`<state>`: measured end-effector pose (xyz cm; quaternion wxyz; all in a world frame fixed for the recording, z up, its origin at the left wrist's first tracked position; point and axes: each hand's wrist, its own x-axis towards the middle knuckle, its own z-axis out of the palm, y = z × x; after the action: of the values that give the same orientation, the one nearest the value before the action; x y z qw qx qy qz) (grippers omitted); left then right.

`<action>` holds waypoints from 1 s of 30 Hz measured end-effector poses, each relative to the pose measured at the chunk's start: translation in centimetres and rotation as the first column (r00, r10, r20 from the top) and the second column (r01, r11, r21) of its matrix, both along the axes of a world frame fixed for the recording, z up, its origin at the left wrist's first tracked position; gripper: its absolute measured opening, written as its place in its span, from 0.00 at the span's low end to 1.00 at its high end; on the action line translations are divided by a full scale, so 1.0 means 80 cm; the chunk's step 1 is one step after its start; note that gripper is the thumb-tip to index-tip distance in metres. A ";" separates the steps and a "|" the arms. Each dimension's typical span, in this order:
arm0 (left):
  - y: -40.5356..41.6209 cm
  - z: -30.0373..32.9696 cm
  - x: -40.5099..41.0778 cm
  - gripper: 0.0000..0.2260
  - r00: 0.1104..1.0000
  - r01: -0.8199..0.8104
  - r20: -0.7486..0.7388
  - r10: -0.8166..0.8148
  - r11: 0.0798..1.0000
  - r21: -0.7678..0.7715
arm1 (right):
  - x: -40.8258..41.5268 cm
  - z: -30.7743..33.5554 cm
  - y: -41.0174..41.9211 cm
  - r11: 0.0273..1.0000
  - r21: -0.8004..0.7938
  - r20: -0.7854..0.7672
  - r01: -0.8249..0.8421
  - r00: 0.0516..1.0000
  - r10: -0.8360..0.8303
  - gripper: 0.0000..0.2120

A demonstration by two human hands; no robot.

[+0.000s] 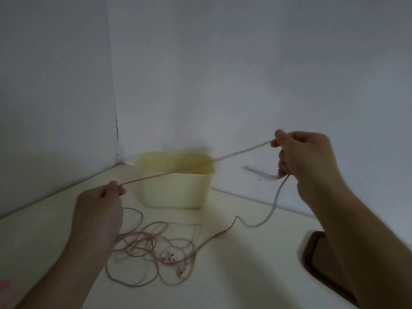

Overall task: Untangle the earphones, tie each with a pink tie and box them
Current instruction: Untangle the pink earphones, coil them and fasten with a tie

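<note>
The earphones (156, 248) are seen as a loose heap of thin pink cord, looped over itself many times on the pale tabletop (245, 264). Two small earbuds (176, 265) are seen among the loops, one lying just nearer the viewer than the other. A slim in-line piece (221, 233) is carried on a strand that runs out of the heap toward the right.

A single length of cord (196, 164) is stretched taut between the two hands, above the heap. Its lower end is pinched in the left hand (98, 212), whose grip is closed tightly, thumb against curled fingers, with the heap lying just below and to the right of that grip. Its upper end is pinched between thumb and fingertips of the right hand (305, 157), which is held higher. The lower fingers of the right hand are curled round a further part of the cord: a blurred bend (260, 173) sticks out to the left of that grip, and a blurred strand (275, 204) hangs down from it to the tabletop, where it joins the in-line piece.

A cream box (176, 188), open at the top, stands on the tabletop behind the taut cord, between the two grips and beyond them. A pink thing (6, 288), too blurred to identify, is seen at the left edge, below the left forearm. A dark brown rimmed object (316, 255) is partly hidden under the right forearm.
</note>
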<state>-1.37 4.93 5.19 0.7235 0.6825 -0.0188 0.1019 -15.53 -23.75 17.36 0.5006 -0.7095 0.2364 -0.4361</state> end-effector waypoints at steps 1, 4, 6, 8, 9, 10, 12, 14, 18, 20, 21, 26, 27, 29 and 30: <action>0.003 -0.006 0.007 0.17 0.999 -0.035 -0.016 0.035 0.999 0.003 | -0.004 0.008 -0.005 0.999 0.026 0.045 0.030 0.998 -0.031 0.15; 0.011 -0.019 0.017 0.18 0.993 -0.106 -0.049 0.108 0.993 0.044 | -0.014 0.029 -0.016 0.987 0.153 0.185 0.055 0.979 -0.083 0.16; 0.014 -0.026 0.025 0.17 0.986 -0.154 -0.048 0.158 0.984 0.086 | -0.019 0.040 -0.020 0.968 0.249 0.261 0.045 0.959 -0.112 0.15; 0.015 -0.029 0.025 0.16 0.980 -0.187 -0.035 0.196 0.965 0.182 | -0.023 0.048 -0.024 0.946 0.322 0.320 0.039 0.936 -0.147 0.14; 0.016 -0.031 0.026 0.15 0.976 -0.209 -0.022 0.219 0.955 0.209 | -0.024 0.052 -0.025 0.932 0.361 0.357 0.025 0.920 -0.162 0.14; 0.018 -0.035 0.028 0.16 0.972 -0.227 -0.015 0.235 0.950 0.212 | -0.025 0.055 -0.026 0.919 0.393 0.393 0.003 0.903 -0.172 0.14; 0.021 -0.038 0.029 0.15 0.973 -0.223 -0.014 0.231 0.951 0.213 | -0.026 0.061 -0.026 0.909 0.416 0.446 -0.034 0.879 -0.171 0.14; 0.022 -0.040 0.028 0.14 0.987 -0.142 -0.037 0.159 0.947 0.289 | -0.024 0.061 -0.022 0.928 0.369 0.466 -0.053 0.875 -0.135 0.13; 0.011 -0.036 0.017 0.12 0.993 0.096 -0.112 -0.041 0.825 0.557 | -0.012 0.048 0.003 0.994 0.078 0.318 -0.075 0.947 0.047 0.13; 0.001 -0.027 0.005 0.11 0.995 0.098 -0.041 -0.093 0.758 0.645 | -0.005 0.038 0.019 0.989 -0.113 0.108 -0.098 0.988 0.110 0.12; -0.005 -0.017 -0.006 0.10 0.993 0.078 0.017 -0.116 0.763 0.641 | -0.002 0.032 0.028 0.973 -0.201 -0.013 -0.113 0.994 0.113 0.11; -0.035 0.041 -0.082 0.05 0.875 0.269 0.269 -0.403 0.865 0.424 | 0.015 0.000 0.062 0.920 -0.302 -0.233 -0.248 0.955 0.181 0.11; -0.040 0.049 -0.096 0.06 0.829 0.370 0.271 -0.489 0.843 0.390 | 0.018 -0.004 0.068 0.919 -0.296 -0.243 -0.259 0.951 0.190 0.11; -0.052 0.056 -0.108 0.15 0.736 0.543 0.231 -0.637 0.758 0.362 | 0.022 -0.010 0.076 0.915 -0.297 -0.266 -0.271 0.944 0.193 0.11; -0.063 0.056 -0.102 0.16 0.702 0.594 0.192 -0.685 0.713 0.372 | 0.023 -0.011 0.078 0.912 -0.302 -0.274 -0.277 0.942 0.195 0.11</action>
<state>-9.57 -0.14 9.63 0.5950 0.7023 -0.3872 -0.0542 -13.67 -17.48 16.47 0.3892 -0.8551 0.1285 -0.3175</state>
